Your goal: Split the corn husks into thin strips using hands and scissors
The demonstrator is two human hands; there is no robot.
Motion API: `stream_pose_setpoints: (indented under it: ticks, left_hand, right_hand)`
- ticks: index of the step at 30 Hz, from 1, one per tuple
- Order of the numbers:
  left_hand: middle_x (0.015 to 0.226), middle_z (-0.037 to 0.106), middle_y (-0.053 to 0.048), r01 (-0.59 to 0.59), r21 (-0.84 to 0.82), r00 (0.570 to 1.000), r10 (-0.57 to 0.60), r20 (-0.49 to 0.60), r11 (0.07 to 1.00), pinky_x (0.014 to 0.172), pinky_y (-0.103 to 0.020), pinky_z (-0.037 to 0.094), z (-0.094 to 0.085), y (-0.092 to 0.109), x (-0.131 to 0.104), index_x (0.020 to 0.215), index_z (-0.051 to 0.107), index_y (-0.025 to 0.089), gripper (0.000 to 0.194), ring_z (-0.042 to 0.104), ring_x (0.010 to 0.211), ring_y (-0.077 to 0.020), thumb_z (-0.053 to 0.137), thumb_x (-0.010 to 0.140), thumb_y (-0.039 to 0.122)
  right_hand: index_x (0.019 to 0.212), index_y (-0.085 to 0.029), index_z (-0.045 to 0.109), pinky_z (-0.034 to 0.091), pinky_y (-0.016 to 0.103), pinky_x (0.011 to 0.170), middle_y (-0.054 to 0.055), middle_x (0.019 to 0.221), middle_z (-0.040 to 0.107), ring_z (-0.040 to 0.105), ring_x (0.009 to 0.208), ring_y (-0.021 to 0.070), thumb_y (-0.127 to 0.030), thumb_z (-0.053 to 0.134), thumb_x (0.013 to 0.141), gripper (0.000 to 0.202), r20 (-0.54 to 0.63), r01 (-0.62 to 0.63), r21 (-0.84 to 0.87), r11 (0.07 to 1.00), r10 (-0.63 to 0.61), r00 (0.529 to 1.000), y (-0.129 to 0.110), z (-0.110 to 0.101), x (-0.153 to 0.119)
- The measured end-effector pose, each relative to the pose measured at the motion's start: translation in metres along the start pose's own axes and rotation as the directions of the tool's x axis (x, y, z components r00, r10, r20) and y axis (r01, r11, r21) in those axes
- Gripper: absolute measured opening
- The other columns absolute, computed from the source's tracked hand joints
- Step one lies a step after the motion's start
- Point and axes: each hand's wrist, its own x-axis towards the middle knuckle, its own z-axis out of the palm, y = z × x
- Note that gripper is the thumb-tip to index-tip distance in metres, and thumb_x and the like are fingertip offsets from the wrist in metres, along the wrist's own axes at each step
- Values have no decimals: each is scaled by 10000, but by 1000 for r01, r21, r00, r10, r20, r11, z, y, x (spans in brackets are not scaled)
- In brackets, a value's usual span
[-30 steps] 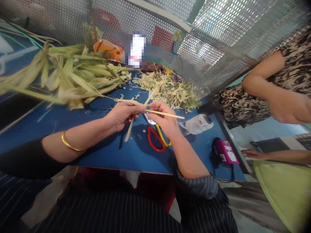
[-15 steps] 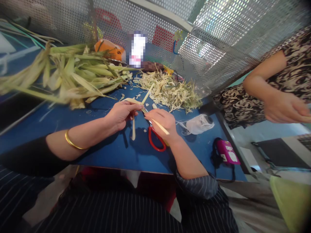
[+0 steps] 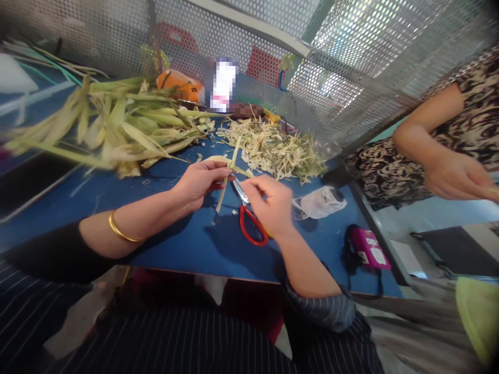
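Note:
My left hand pinches a small cross of pale corn husk strips between thumb and fingers. One strip stands up from the crossing, another hangs below, and one reaches right. My right hand is closed, its fingers curled at the end of the right-hand strip; the fingertips are partly hidden. Beneath it on the blue table lies a pair of scissors with red handles, blades towards my left hand. Behind my hands spreads a heap of shredded husk.
Long green corn husks cover the table's left side. At the back are an orange pack and a bright phone before a perforated metal screen. White string and a magenta box lie right. Another person's hand is beyond the right edge.
My right hand has shifted slightly right, away from the left, and the strip end that stuck out of it no longer shows. The husk cross has turned slightly; more scissor blade is visible.

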Motion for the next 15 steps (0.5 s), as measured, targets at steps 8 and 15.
stream_pose_setpoints:
  ticks: [8,15]
  left_hand:
    - [747,687,-31,-43,74,999,42,6,996,534,-211,391,2,-11,-3,768,709,144,189,566,617,-91,793,620,225]
    - [812,716,-83,-50,108,999,52,-13,993,418,-202,272,1,-10,-4,778,752,120,213,527,587,-86,792,610,244]
  right_hand:
    - [685,-205,521,378,254,527,-51,506,478,475,466,109,-356,519,886,251,222,-353,236,905,304,927,1,38,-7]
    - [649,-204,445,331,249,570,-47,597,431,412,562,100,-199,495,849,206,186,-148,197,969,112,976,-4,31,-8]
